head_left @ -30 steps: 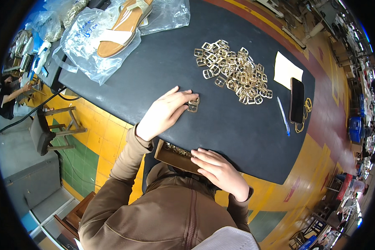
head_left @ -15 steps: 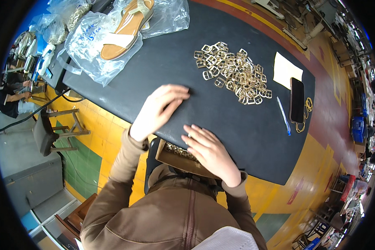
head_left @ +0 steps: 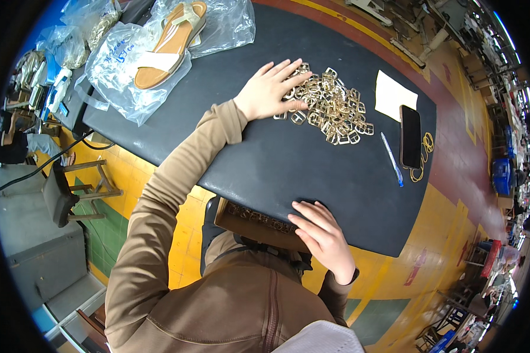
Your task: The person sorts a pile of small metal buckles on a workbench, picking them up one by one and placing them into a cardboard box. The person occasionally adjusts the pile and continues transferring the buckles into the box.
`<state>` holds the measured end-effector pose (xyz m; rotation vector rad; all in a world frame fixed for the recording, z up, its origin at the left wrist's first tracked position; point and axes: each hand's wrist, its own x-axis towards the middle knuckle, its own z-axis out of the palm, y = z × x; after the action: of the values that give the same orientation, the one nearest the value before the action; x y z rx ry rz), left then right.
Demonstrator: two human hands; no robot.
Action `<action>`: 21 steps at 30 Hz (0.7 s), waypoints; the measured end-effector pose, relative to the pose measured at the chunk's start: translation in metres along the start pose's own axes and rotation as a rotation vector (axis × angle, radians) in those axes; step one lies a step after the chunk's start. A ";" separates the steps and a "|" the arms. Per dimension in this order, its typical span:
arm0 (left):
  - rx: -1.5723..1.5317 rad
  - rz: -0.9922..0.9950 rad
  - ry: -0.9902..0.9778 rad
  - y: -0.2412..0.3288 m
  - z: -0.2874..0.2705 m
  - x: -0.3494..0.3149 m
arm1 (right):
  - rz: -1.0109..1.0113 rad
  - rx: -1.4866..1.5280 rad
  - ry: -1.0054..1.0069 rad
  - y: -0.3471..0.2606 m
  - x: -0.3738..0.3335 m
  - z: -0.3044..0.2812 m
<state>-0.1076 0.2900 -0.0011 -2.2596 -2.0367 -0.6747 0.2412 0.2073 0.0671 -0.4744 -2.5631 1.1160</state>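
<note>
A dark tabletop (head_left: pixel 265 165) spans the scene, a clear plastic bag (head_left: pixel 115 76) crumpled at its far left. To the right of the bag, gold-toned metal buckles (head_left: pixel 335 106) lie heaped in a loose pile, the left hand (head_left: pixel 268 94) over its left side with fingers spread and unclenched; whether the fingertips press on any piece cannot be told. Most of the pile lies to the right of that hand. Just below the near edge, an open brown box (head_left: pixel 253 231) holds small metal pieces, dim in shadow. A tan sandal (head_left: pixel 174 44) with pale straps lies on the bag. The right hand (head_left: pixel 324 238), relaxed and without a grip, is at the near edge beside the box's right end, well apart from the pile. Beyond the buckles are pale paper (head_left: pixel 394 94), a dark phone (head_left: pixel 410 138) and a blue-ended pen (head_left: pixel 391 159).
</note>
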 end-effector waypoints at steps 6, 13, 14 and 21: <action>-0.086 0.088 -0.022 0.050 -0.011 -0.055 | -0.013 -0.069 0.048 0.008 0.011 -0.011; -0.064 0.039 -0.129 0.109 -0.034 -0.109 | 0.066 -0.170 0.199 0.013 0.025 -0.018; -0.057 0.038 -0.152 0.109 -0.037 -0.113 | 0.073 -0.185 0.192 0.014 0.027 -0.018; -0.224 -0.134 -0.056 0.098 -0.055 -0.138 | 0.052 -0.107 0.168 0.019 0.055 0.006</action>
<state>-0.0378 0.1293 0.0288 -2.2936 -2.2604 -0.9010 0.1929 0.2378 0.0566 -0.6359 -2.4839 0.9166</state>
